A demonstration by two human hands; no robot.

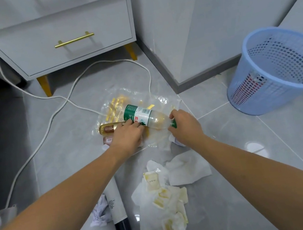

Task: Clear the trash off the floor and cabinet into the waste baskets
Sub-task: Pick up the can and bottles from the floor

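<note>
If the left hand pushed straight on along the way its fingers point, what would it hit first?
The left hand already touches the plastic bottle, fingers on its label; pushing on, it would press into that bottle. Beyond lies the clear wrapper; depth is unclear.

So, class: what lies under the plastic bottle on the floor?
Under the bottle lies a crumpled clear plastic wrapper with yellow strips, spread on the floor. The left hand and right hand cover the rest beneath it.

We see a glossy grey tiled floor (236, 171), pale grey walls (190, 18), and a light grey, gold-handled, gold-legged bedside cabinet (64, 29).
</note>
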